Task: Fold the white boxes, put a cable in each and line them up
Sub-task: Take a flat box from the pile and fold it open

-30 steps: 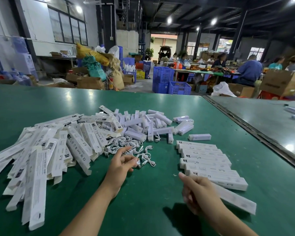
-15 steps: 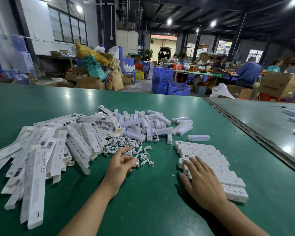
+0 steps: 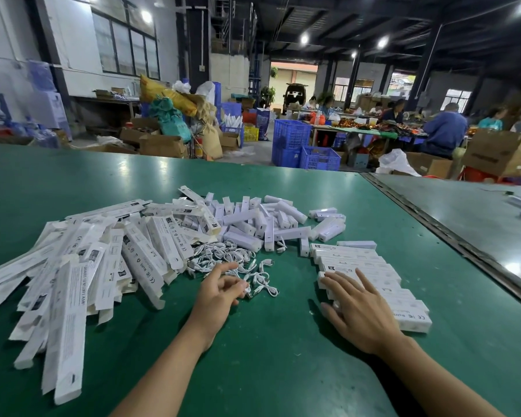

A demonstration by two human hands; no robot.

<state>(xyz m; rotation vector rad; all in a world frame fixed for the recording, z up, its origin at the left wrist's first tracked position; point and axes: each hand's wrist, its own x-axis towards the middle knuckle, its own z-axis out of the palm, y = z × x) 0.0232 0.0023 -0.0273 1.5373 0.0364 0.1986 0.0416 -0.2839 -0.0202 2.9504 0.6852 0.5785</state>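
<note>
— What changed just now?
— A sec ago the right hand (image 3: pixel 361 308) had a finished box pinched, just off the near end of the row of boxes (image 3: pixel 358 261). Now it's down as the nearest box (image 3: pixel 415 322), touching the one behind it. That grip's let go: fingers straight, palm flat over the row's left ends, prob. squaring them up.
— And the left hand (image 3: pixel 220 288)?
— Hasn't budged, parked at the near edge of the cable pile (image 3: pixel 223 255). Fingers half curled over a cable end. Can't tell if that grip has one pinched or is only touching it.
— Meaning for the task?
— One more box lined up, I'd say. Next round needs a blank from the flat stack (image 3: pixel 73 281) on the left, plus a cable.
— Room to move?
— The row grows toward the person, and there's bare table (image 3: pixel 283 371) in front of it, so space for more. It's bare b/w the hands too. Right of the row there's a green strip, then the metal seam (image 3: pixel 448 233) w/ the next table (image 3: pixel 478 212) beyond it. The boxes are well clear of that edge. A heap of short white pieces (image 3: pixel 253 219) sits just behind the cables, near the row's far end.
</note>
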